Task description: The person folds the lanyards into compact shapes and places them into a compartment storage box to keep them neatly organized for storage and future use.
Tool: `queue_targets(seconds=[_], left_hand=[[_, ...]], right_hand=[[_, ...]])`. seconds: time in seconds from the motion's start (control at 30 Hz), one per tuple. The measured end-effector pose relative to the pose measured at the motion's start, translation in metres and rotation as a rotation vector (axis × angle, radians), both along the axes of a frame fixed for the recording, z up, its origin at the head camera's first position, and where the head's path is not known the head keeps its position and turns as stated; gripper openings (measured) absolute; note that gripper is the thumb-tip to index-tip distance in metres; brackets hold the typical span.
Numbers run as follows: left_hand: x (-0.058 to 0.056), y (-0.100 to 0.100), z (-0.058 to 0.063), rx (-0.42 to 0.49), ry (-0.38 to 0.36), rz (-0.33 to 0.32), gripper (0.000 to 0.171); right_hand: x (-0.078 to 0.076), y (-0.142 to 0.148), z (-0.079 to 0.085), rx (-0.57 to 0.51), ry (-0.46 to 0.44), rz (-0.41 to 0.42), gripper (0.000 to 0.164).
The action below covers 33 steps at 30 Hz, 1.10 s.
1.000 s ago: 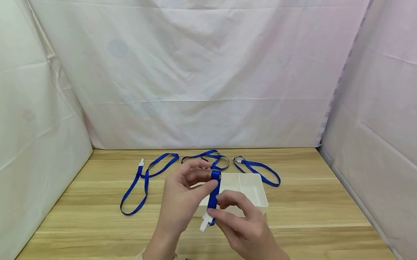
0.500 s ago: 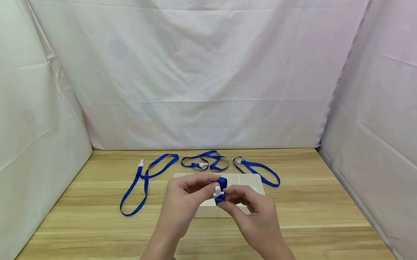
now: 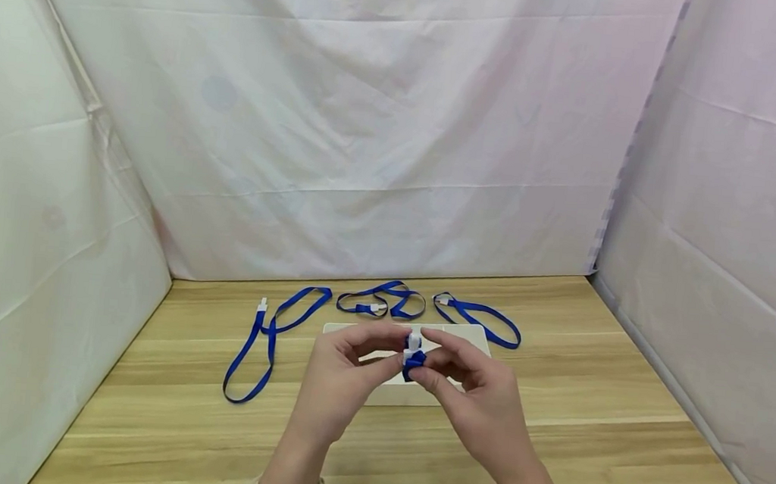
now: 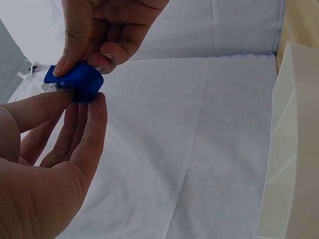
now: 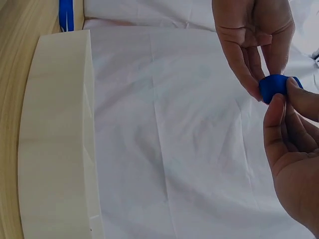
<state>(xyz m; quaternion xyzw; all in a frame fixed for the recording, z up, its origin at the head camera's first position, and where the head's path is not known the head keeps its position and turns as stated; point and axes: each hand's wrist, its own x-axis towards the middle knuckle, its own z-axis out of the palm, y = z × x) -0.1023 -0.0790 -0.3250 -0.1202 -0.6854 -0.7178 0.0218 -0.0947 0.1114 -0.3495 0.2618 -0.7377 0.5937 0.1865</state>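
Note:
A blue lanyard, wound into a small compact roll with its white plastic clip showing, is held up between both hands above the table. My left hand pinches the roll from the left with thumb and fingers. From the other side my right hand pinches it as well. In the left wrist view the rolled lanyard shows its rounded blue side, with part of the clip next to the left thumb. The right wrist view shows the roll between both sets of fingertips.
Behind and below the hands stands a white divided box. Beyond it lie a looped blue lanyard and another at right. A third lanyard lies stretched out at left. White cloth encloses the wooden table.
The lanyard has gone from a longer folded strip hanging down with its clip below to a short tight roll. The right hand has moved up beside the left, and the clip now points up.

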Motion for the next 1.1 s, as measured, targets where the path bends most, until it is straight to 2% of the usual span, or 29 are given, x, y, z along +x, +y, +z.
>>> queue_targets(seconds=[0.2, 0.3, 0.4, 0.6, 0.8, 1.1], left_hand=[[0.000, -0.002, -0.004, -0.001, 0.009, -0.084, 0.026], [-0.001, -0.004, -0.006, 0.029, 0.031, -0.150, 0.030], [-0.001, -0.005, -0.008, 0.054, 0.052, -0.208, 0.034], [-0.002, -0.003, -0.009, 0.017, 0.035, -0.180, 0.028], [-0.004, -0.004, -0.010, 0.013, 0.018, -0.195, 0.025], [-0.009, -0.007, -0.012, -0.040, -0.018, -0.204, 0.026]], right_hand=[[0.001, 0.002, 0.004, 0.050, -0.146, -0.050, 0.033], [0.002, 0.004, 0.007, 0.061, -0.238, -0.064, 0.025], [0.002, 0.005, 0.009, 0.052, -0.288, -0.063, 0.020], [0.002, 0.006, 0.010, 0.034, -0.323, -0.036, 0.016], [0.000, 0.009, 0.011, 0.093, -0.383, -0.065, 0.006], [-0.005, 0.013, 0.012, 0.164, -0.372, -0.081, 0.006]])
